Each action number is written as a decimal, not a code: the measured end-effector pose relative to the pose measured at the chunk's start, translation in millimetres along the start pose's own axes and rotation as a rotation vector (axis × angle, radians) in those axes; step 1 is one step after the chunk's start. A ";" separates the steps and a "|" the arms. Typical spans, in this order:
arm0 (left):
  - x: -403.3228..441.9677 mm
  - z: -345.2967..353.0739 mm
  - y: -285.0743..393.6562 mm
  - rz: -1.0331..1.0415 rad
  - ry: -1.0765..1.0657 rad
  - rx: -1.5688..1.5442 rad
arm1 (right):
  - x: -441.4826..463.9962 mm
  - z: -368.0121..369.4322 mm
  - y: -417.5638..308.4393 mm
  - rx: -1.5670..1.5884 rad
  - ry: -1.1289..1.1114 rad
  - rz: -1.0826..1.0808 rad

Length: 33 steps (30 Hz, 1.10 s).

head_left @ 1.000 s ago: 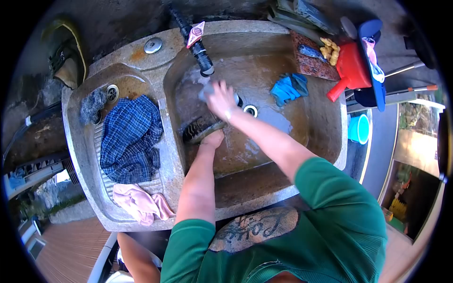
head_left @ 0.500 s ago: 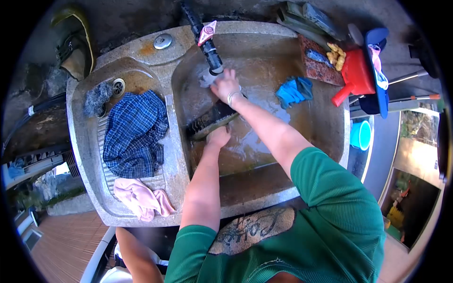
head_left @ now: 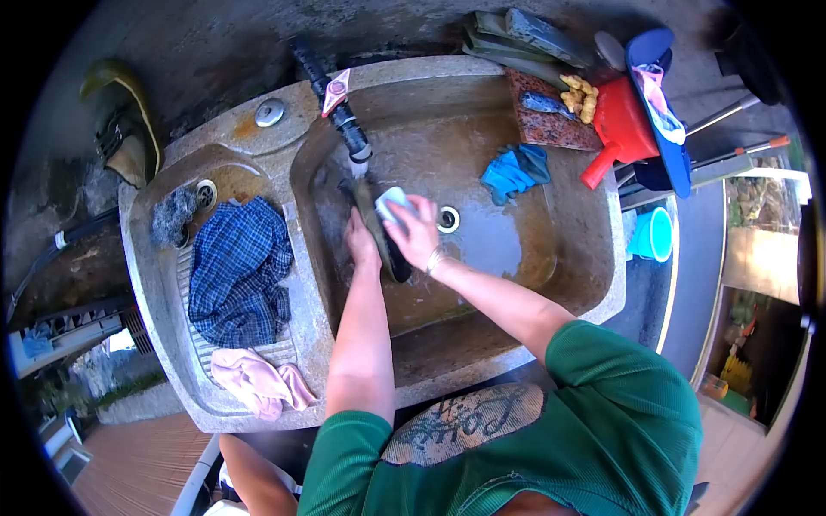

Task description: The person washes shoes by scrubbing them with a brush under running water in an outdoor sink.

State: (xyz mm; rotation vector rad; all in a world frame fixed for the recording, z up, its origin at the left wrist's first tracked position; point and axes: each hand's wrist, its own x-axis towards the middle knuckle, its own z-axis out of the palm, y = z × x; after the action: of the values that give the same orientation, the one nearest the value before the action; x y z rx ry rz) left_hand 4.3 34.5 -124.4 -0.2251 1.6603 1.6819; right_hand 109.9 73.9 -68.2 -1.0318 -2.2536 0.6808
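Observation:
My left hand (head_left: 362, 238) grips a dark shoe (head_left: 395, 261) with an olive sole edge from its left side. The shoe stands lengthwise in the large basin of the stone sink (head_left: 594, 284), just below the black tap pipe (head_left: 348, 129). My right hand (head_left: 416, 234) is closed around a small pale block (head_left: 393, 201), which is at the shoe's right side; whether it is soap, a sponge or a brush I cannot tell. Right of this hand shows a round drain (head_left: 448, 219). Blue gloves (head_left: 515, 171) lie further right in the wet basin.
A checked cloth (head_left: 239, 273), a pink cloth (head_left: 261, 381) and a grey scouring tangle (head_left: 175, 215) lie in the left basin. Another shoe (head_left: 126, 142) leans beyond it. Ginger-like roots (head_left: 580, 99), a red dipper (head_left: 623, 123) and a turquoise bucket (head_left: 652, 235) are at the right.
My right hand has come down from under the tap and now holds the pale block. The shoe has turned from slanted to nearly lengthwise. The drain, covered before, now shows.

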 end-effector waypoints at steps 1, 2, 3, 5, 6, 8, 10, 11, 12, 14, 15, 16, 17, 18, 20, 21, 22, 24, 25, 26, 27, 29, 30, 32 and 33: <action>4.0 -8.8 -10.1 0.050 0.026 0.046 | 5.7 0.8 -6.1 0.000 -0.020 -0.057; -1.7 -13.0 -3.5 0.092 0.082 0.187 | 11.8 4.9 -2.2 0.011 -0.064 -0.118; 0.5 -18.1 -3.2 0.248 0.116 0.421 | 13.6 12.2 5.9 0.021 -0.114 -0.175; -0.2 -14.2 -0.8 0.377 0.125 0.718 | 52.7 43.5 27.4 -0.244 -0.048 0.095; -1.5 -10.0 -0.8 0.453 0.199 0.837 | 80.6 49.6 32.5 -0.256 -0.053 0.072; 16.2 -21.0 -9.3 0.488 0.208 0.825 | 96.5 58.4 28.0 -0.100 -0.044 0.031; 20.1 -28.4 -18.4 0.458 0.158 0.748 | 61.3 51.5 12.3 0.071 0.006 0.068; 20.0 -27.2 -19.8 0.457 0.169 0.758 | 30.8 38.4 -0.3 0.093 -0.015 0.056; 32.8 -29.7 -30.5 0.345 0.119 0.553 | 6.4 24.2 -13.2 0.086 -0.049 -0.013; 42.0 -30.8 -39.9 0.207 0.077 0.270 | 3.8 20.0 -22.0 0.056 -0.060 -0.070; 37.4 -28.1 -34.8 0.204 0.079 0.266 | 25.8 33.8 -12.3 0.055 -0.044 -0.066; 32.0 -25.7 -28.0 0.307 0.117 0.521 | 57.6 55.8 -4.0 -0.004 0.035 0.022; 28.3 -26.0 -24.1 0.409 0.154 0.782 | 84.2 76.2 13.1 -0.038 0.050 -0.002; 27.9 -25.9 -22.8 0.391 0.157 0.876 | 101.0 88.9 20.0 -0.142 0.022 0.115; 23.7 -21.6 -8.2 0.384 0.146 0.859 | 89.7 77.8 23.6 -0.071 0.030 0.058; 15.8 -24.8 -7.2 0.365 0.135 0.845 | 69.4 66.4 23.3 -0.002 0.029 0.006; 16.7 -25.1 -11.3 0.476 0.140 0.745 | 38.8 44.4 9.1 0.021 0.000 -0.039; 20.5 -27.6 -15.0 0.421 0.143 0.753 | 16.4 18.7 -15.1 0.051 -0.096 -0.124; 17.3 -27.1 -17.2 0.372 0.142 0.686 | 14.4 16.0 -17.2 0.086 -0.136 -0.148; 23.2 -26.9 -22.4 0.378 0.140 0.685 | 35.6 31.2 -11.0 0.011 -0.133 -0.105; 33.5 -30.4 -32.3 0.390 0.145 0.614 | 58.6 54.2 -3.8 -0.069 -0.077 -0.084; 52.8 -35.4 -40.3 0.258 0.119 0.351 | 82.9 77.3 -3.4 -0.121 -0.081 -0.146; 52.5 -30.1 -30.4 0.268 0.106 0.394 | 83.4 74.5 6.4 -0.133 -0.084 -0.151; 42.9 -39.9 -29.5 0.263 0.086 0.460 | 68.0 71.0 10.1 -0.152 0.059 0.048; 52.7 -39.9 -39.0 0.308 0.120 0.488 | 58.8 59.7 4.5 -0.155 0.071 0.041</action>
State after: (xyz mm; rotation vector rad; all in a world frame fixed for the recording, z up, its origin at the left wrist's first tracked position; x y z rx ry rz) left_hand -24.0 13.1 -192.5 0.1790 2.2266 1.4335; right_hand 40.1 110.5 -97.2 -1.1607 -2.2565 0.4840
